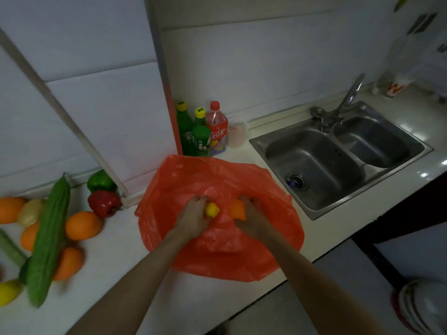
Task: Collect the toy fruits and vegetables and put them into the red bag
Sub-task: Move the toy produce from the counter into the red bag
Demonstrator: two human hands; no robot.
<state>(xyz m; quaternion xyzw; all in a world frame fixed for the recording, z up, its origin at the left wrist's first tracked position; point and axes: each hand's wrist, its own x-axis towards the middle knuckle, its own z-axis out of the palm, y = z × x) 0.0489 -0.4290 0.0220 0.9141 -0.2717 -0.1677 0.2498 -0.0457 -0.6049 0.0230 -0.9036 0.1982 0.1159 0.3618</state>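
Note:
The red bag (217, 257) lies crumpled on the white counter, at the centre of the view. Over its middle, my left hand (192, 217) grips a yellow toy lemon (212, 209), and my right hand (255, 215) grips an orange toy fruit (238, 210). On the counter to the left lie a long green cucumber (47, 240), a green pepper (100, 181), a red pepper (104, 203), several oranges (82, 226), a pale potato (30, 212) and another lemon (8, 292).
Green and red bottles (202, 131) and a clear cup (237, 132) stand against the wall behind the bag. A steel double sink (338, 155) with a faucet (348, 97) sits at the right. The counter edge runs diagonally below my arms. Stacked plates (423, 308) sit at the lower right.

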